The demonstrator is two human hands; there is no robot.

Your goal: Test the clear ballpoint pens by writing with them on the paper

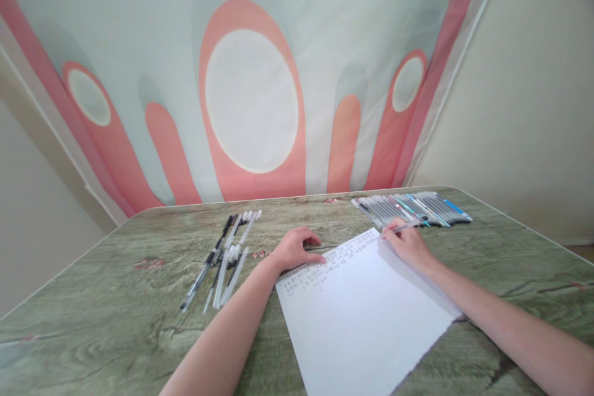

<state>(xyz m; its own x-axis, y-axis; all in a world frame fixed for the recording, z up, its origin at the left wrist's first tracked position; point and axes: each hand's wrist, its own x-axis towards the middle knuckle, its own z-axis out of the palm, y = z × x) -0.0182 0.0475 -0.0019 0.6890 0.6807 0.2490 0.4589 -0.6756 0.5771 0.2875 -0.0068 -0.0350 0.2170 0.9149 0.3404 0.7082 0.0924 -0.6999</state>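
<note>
A white sheet of paper (366, 315) lies at a slant on the table, with handwriting along its upper part and a ragged lower right edge. Fingers apart, my left hand (297, 249) rests at the paper's upper left edge and holds nothing; its thumb touches the sheet. My right hand (409, 246) is closed round a pen (412, 223) at the upper right edge of the paper. The pen slopes, its tip near the end of the written lines and its dark end pointing right.
Left of my left hand lies a loose group of pens and clear caps (227, 263). A neat row of many pens (417, 207) lies at the back right. The wood-patterned table (116, 303) ends at a patterned pink and grey cloth (250, 185).
</note>
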